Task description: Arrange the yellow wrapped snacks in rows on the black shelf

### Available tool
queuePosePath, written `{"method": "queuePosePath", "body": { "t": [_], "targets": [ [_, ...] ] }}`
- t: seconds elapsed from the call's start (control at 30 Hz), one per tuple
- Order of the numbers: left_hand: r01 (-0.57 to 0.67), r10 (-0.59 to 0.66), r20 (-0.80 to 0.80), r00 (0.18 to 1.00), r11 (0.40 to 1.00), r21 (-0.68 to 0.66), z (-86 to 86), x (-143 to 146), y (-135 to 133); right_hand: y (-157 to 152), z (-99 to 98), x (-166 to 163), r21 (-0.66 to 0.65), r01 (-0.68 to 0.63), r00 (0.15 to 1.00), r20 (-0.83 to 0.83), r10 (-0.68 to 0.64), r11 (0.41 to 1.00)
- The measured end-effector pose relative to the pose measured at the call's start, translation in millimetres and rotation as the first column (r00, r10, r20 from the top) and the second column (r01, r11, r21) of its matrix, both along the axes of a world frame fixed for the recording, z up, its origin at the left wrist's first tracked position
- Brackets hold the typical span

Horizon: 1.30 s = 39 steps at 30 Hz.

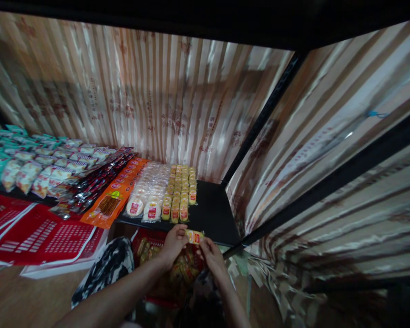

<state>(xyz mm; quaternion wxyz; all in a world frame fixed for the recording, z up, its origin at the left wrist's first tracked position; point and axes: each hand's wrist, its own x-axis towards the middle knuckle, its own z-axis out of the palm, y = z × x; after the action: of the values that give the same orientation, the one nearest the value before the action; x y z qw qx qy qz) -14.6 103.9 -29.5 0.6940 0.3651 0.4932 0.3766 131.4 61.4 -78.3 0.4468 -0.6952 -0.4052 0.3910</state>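
Note:
Between my two hands is a small yellow snack packet (194, 237) with a red label, held just in front of the shelf's front edge. My left hand (175, 243) pinches its left end, and my right hand (212, 257) has its fingers closed at the right end. Below them, a red basket (162, 301) holds many similar yellow packets (182, 269), partly hidden by my arms. On the black shelf (212, 209) just beyond, matching yellow packets (175, 202) stand in rows, beside clear-wrapped round white snacks (152, 207).
Farther left on the shelf lie orange snack bags (111, 200), dark shiny packets (92, 182) and white-and-teal bags (27, 164). Red baskets (51, 237) stand below at the left. Black metal posts (259, 123) and striped sheeting (177, 91) border the shelf, with another shelf overhead.

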Motion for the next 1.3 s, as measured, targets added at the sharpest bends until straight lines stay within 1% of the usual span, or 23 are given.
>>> {"method": "queuePosePath", "body": {
  "t": [0.03, 0.1, 0.13, 0.17, 0.23, 0.3, 0.37, 0.43, 0.5, 0.57, 0.63, 0.7, 0.77, 0.87, 0.97, 1.07, 1.13, 1.3],
  "targets": [
    [0.002, 0.0, -0.054, 0.999, 0.999, 0.051, 0.1, 1.9, 4.8, 0.1, 0.0, 0.8, 0.032, 0.022, 0.994, 0.109, -0.025, 0.999],
    [0.043, -0.016, -0.159, 0.987, 0.985, 0.165, 0.8, 4.1, 15.0, 0.5, 5.0, 2.3, 0.147, 0.032, 0.933, 0.351, -0.082, 0.989],
    [0.08, -0.033, -0.208, 0.978, 0.972, 0.22, 1.7, 4.6, 20.1, 1.0, 9.3, 3.0, 0.203, -0.003, 0.887, 0.452, -0.091, 0.979],
    [0.123, -0.054, -0.252, 0.966, 0.955, 0.268, 3.0, 4.9, 25.0, 1.8, 13.9, 3.7, 0.239, -0.065, 0.846, 0.528, -0.073, 0.969],
    [0.207, -0.098, -0.319, 0.943, 0.922, 0.327, 6.8, 6.0, 33.6, 4.8, 22.0, 4.8, 0.243, -0.206, 0.799, 0.602, 0.019, 0.948],
    [0.261, -0.125, -0.371, 0.92, 0.902, 0.345, 11.3, 8.6, 40.3, 9.6, 25.9, 5.5, 0.219, -0.275, 0.785, 0.614, 0.087, 0.936],
    [0.272, -0.122, -0.397, 0.91, 0.898, 0.347, 15.4, 12.9, 44.9, 15.7, 25.3, 5.8, 0.221, -0.272, 0.786, 0.613, 0.084, 0.937],
    [0.219, -0.081, -0.365, 0.928, 0.908, 0.356, 18.4, 18.0, 46.7, 23.1, 22.4, 5.4, 0.237, -0.208, 0.804, 0.594, 0.028, 0.949],
    [0.114, 0.0, -0.284, 0.959, 0.916, 0.384, 19.5, 22.8, 45.4, 31.9, 19.2, 4.3, 0.244, -0.099, 0.841, 0.538, -0.05, 0.965],
    [0.021, 0.078, -0.223, 0.972, 0.913, 0.407, 18.5, 27.4, 41.8, 42.1, 16.3, 3.2, 0.215, 0.012, 0.886, 0.45, -0.11, 0.976],
    [-0.003, 0.101, -0.215, 0.971, 0.91, 0.414, 15.8, 32.1, 37.7, 53.6, 13.2, 2.9, 0.161, 0.079, 0.916, 0.377, -0.135, 0.984],
    [0.037, 0.063, -0.233, 0.97, 0.915, 0.402, 12.6, 37.4, 35.2, 66.0, 9.1, 3.9, 0.127, 0.118, 0.927, 0.342, -0.155, 0.985],
    [0.083, 0.016, -0.26, 0.965, 0.927, 0.366, 10.0, 43.2, 35.6, 78.2, 4.5, 5.5, 0.141, 0.143, 0.928, 0.326, -0.182, 0.98],
    [0.11, -0.025, -0.295, 0.955, 0.955, 0.274, 7.2, 51.2, 40.5, 94.3, -0.6, 7.7, 0.178, 0.131, 0.93, 0.32, -0.183, 0.975],
    [0.127, -0.066, -0.264, 0.962, 0.967, 0.219, 2.9, 57.5, 46.4, 107.3, -2.5, 7.9, 0.2, 0.117, 0.909, 0.373, -0.186, 0.973],
    [0.114, -0.07, -0.209, 0.975, 0.972, 0.207, -4.5, 61.9, 50.3, 118.2, -3.3, 6.5, 0.211, 0.124, 0.887, 0.414, -0.203, 0.97],
    [0.11, -0.067, -0.202, 0.977, 0.972, 0.209, -10.6, 63.1, 51.5, 124.3, -4.3, 5.5, 0.196, 0.133, 0.884, 0.419, -0.206, 0.972],
    [0.161, -0.115, -0.186, 0.976, 0.953, 0.257, -26.1, 62.5, 53.7, 133.6, -9.8, 5.8, 0.173, 0.152, 0.892, 0.399, -0.21, 0.973]
  ]
}}
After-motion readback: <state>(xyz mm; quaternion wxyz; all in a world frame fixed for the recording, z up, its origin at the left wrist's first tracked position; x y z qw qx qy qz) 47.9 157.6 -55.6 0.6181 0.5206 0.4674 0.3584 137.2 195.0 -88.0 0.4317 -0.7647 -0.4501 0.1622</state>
